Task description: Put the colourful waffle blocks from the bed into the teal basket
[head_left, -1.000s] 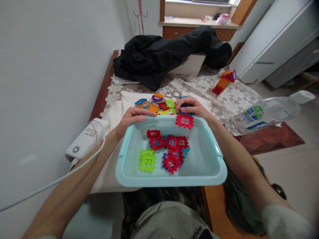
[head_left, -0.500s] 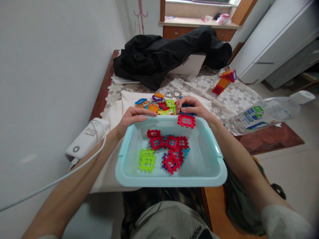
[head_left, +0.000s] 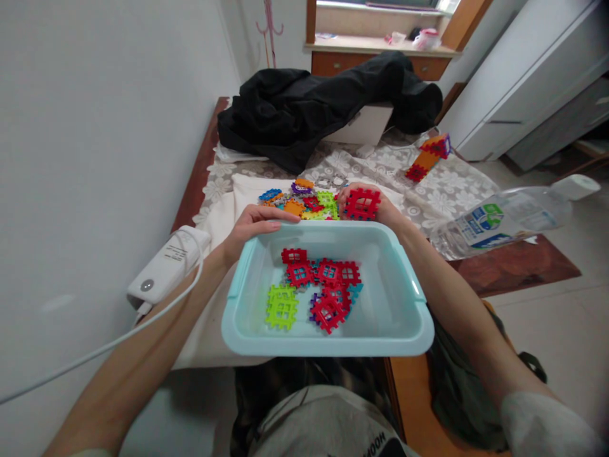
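A pale blue plastic tub (head_left: 328,347) stands in front of me with several red window-shaped building tiles (head_left: 329,271) inside. A lime green tile (head_left: 281,307) lies apart at the tub's left, and bits of blue and purple show under the red ones. My left hand (head_left: 252,228) grips the far left corner of the rim, index finger stretched along it; its other fingers are mostly hidden. Just beyond the far rim, my right hand (head_left: 387,209) holds a red building tile (head_left: 362,204) up, which covers most of its fingers. A loose pile of mixed tiles (head_left: 294,207) lies behind the tub.
On the right, a large clear bottle (head_left: 518,212) lies tilted. Farther back stands an orange and red tile structure (head_left: 428,157). A black cloth (head_left: 304,108) is draped over a white box (head_left: 364,124). At left, a white power bank (head_left: 169,263) trails a cable.
The red tile has gone from hanging over the tub's far rim to upright in front of my right hand. My left hand and the tiles in the tub stay put.
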`<state>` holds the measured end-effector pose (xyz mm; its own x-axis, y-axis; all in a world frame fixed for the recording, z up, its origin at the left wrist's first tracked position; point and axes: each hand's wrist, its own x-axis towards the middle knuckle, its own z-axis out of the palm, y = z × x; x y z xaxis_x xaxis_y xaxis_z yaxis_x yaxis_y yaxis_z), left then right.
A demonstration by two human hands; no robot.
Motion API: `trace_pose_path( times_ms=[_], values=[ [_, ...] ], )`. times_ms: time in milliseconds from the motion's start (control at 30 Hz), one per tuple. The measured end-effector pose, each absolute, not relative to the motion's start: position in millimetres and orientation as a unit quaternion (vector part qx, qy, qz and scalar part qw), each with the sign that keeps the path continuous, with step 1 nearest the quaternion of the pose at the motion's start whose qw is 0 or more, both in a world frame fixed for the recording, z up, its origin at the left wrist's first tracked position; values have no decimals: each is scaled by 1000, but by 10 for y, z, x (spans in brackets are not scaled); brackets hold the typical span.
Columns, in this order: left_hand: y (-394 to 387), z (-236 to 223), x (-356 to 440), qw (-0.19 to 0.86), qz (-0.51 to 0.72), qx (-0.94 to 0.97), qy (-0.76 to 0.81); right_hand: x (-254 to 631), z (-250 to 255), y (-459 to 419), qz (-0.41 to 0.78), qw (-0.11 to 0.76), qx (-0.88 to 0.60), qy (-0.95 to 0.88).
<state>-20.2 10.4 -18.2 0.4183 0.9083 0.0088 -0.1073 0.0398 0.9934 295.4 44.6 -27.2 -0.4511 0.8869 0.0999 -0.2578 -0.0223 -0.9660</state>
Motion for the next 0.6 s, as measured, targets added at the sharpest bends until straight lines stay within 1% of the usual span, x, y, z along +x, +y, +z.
trace_pose_path(
  times_ms=[100, 267, 400, 600],
  values=[
    [111, -181, -200, 630, 405, 561, 351, 2926, -289, 460, 652, 450, -278, -543],
    [115, -183, -193, 632, 399, 558, 360, 2987, -230, 488, 603, 392, -290, -631],
    [110, -165, -184, 639, 399, 552, 357, 3050, -182, 549, 568, 344, -222, -714],
    [145, -191, -198, 635, 412, 551, 350, 3102, -236, 608, 551, 342, -178, -740]
  ],
)
